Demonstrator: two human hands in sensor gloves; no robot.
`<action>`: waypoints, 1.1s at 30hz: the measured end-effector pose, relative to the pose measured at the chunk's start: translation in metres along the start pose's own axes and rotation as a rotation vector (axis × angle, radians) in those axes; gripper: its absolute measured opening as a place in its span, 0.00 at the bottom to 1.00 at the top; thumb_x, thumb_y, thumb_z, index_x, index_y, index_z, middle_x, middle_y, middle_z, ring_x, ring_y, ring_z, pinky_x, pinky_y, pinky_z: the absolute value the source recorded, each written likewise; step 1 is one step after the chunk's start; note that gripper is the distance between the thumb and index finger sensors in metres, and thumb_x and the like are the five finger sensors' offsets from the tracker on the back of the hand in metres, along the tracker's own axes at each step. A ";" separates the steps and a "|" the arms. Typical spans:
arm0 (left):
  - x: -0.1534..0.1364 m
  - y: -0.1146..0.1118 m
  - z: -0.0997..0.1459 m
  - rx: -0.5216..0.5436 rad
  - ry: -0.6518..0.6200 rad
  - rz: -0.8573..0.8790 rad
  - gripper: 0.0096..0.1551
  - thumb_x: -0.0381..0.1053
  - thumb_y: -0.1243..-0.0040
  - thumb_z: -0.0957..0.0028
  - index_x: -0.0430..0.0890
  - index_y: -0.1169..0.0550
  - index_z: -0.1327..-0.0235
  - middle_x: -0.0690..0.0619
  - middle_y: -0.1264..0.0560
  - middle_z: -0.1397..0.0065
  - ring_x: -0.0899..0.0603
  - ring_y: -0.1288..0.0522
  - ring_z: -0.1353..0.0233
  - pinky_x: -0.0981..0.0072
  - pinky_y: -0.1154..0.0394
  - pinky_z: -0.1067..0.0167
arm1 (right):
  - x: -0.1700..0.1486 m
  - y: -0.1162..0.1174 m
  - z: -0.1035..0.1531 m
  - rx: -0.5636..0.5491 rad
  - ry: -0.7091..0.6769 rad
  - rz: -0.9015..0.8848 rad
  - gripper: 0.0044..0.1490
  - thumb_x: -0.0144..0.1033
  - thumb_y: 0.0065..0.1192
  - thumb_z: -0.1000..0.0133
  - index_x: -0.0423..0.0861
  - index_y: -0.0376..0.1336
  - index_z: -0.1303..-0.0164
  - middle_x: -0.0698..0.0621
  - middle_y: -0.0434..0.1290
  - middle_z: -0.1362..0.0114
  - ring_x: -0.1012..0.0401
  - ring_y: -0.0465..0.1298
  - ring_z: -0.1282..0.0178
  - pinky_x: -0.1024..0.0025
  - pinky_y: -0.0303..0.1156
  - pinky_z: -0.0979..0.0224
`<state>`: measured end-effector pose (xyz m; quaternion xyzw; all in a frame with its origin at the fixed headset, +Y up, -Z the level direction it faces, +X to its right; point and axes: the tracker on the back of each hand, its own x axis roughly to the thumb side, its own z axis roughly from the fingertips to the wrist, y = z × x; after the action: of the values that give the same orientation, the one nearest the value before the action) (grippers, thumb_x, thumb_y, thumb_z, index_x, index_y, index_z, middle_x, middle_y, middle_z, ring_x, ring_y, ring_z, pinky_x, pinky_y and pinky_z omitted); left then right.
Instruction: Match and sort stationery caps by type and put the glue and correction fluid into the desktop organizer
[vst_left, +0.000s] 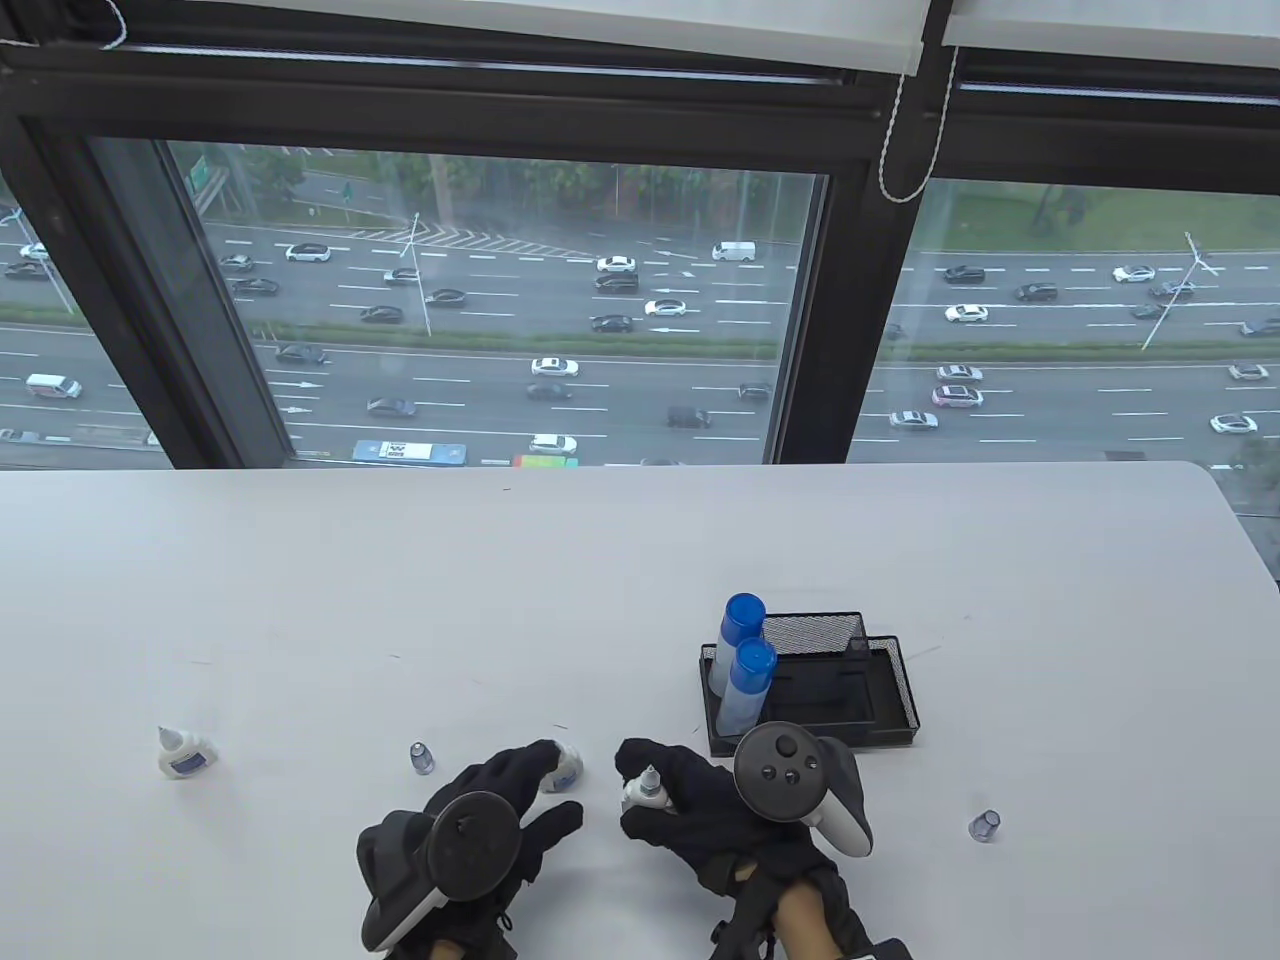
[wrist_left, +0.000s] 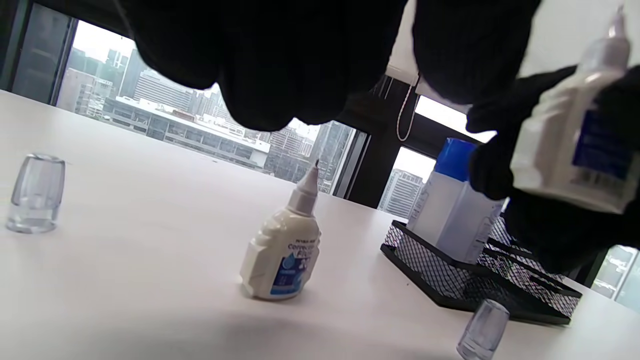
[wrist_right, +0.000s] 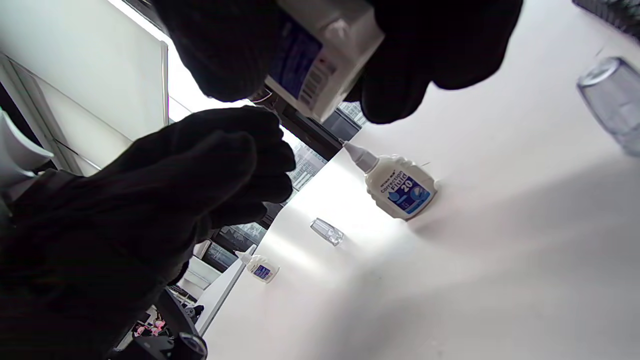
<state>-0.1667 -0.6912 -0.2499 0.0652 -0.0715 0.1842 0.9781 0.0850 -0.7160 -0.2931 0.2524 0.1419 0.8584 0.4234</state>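
Observation:
My right hand (vst_left: 640, 800) grips an uncapped white correction fluid bottle (vst_left: 646, 787) (wrist_right: 320, 55) just above the table, left of the black mesh organizer (vst_left: 880, 690). Two blue-capped glue sticks (vst_left: 745, 655) stand in the organizer's left compartment. A second uncapped bottle (vst_left: 565, 768) (wrist_left: 282, 245) stands free on the table; my left hand (vst_left: 558, 785) hovers over it with loosely bent fingers, holding nothing. A third bottle (vst_left: 185, 752) stands far left. One clear cap (vst_left: 422, 757) sits left of my left hand, another (vst_left: 985, 824) to the right of my right hand.
The white table (vst_left: 640, 560) runs back to a large window. The organizer's right compartments (vst_left: 840, 690) hold nothing visible. The table's right edge curves in at the far right corner (vst_left: 1235, 510).

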 end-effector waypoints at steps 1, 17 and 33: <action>-0.003 0.003 -0.001 0.018 0.013 -0.001 0.37 0.68 0.39 0.45 0.54 0.28 0.24 0.51 0.23 0.24 0.42 0.19 0.28 0.44 0.26 0.32 | -0.001 0.000 0.002 -0.009 -0.001 0.010 0.42 0.42 0.68 0.45 0.47 0.55 0.21 0.44 0.67 0.24 0.48 0.75 0.34 0.46 0.69 0.29; -0.095 -0.033 -0.034 -0.031 0.377 -0.209 0.29 0.62 0.43 0.39 0.57 0.28 0.25 0.49 0.25 0.21 0.39 0.21 0.26 0.42 0.27 0.31 | -0.004 0.000 0.023 -0.103 -0.009 -0.036 0.41 0.42 0.69 0.47 0.46 0.59 0.23 0.44 0.69 0.26 0.49 0.76 0.35 0.48 0.70 0.30; -0.081 -0.026 -0.041 0.020 0.369 -0.232 0.26 0.57 0.40 0.40 0.55 0.24 0.28 0.52 0.18 0.29 0.44 0.15 0.34 0.48 0.22 0.37 | -0.009 -0.002 0.023 -0.122 0.037 -0.043 0.40 0.43 0.69 0.47 0.47 0.59 0.24 0.43 0.69 0.26 0.49 0.76 0.36 0.47 0.70 0.30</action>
<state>-0.2272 -0.7375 -0.3062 0.0480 0.1187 0.0800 0.9885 0.1036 -0.7209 -0.2780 0.2068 0.1025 0.8607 0.4538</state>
